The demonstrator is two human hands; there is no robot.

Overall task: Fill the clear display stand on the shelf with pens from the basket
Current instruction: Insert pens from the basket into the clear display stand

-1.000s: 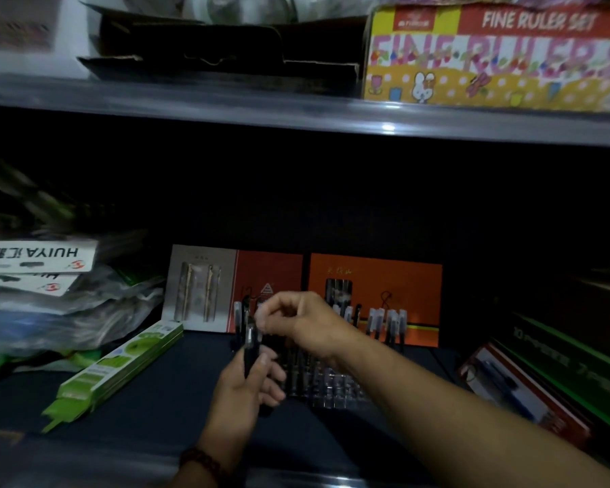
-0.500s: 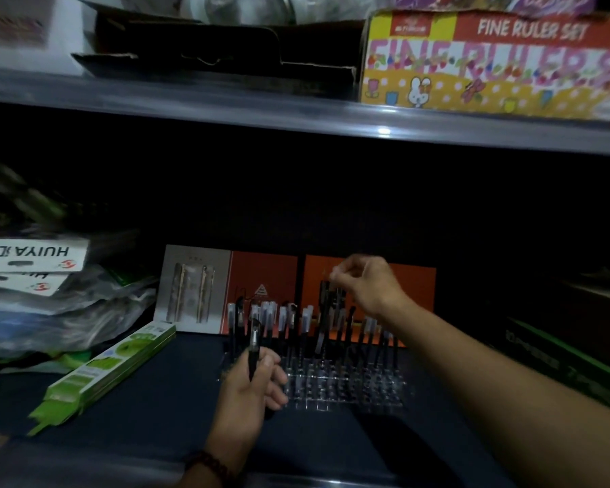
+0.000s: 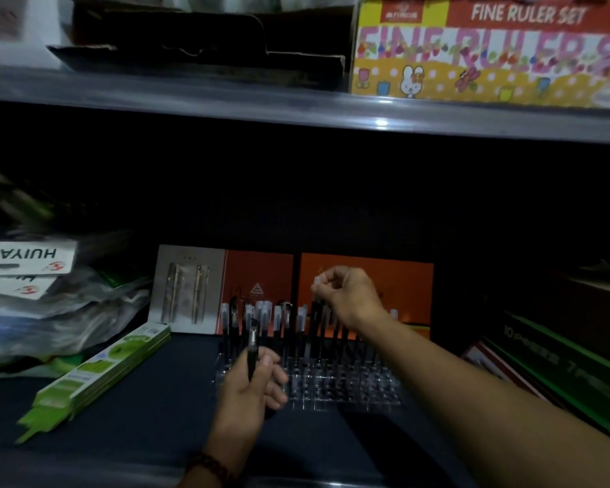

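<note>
Pens (image 3: 253, 341) held: one gripped in left hand (image 3: 247, 389), one pinched by right hand (image 3: 349, 294) above stand (image 3: 346, 389).

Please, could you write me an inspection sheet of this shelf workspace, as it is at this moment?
Surface: dark blue shelf, dimly lit.
Job's things: clear display stand with pens standing in its back rows, front rows empty; basket not in view.
Clutter: green packs left of the stand; bagged packs behind them; boxes at right.
Hands: left hand grips a spare pen upright; right hand pinches the top of a black pen over the back rows.
Cables: nothing seen.
Surroundings: orange cards behind the stand; ruler set box on the upper shelf.
</note>
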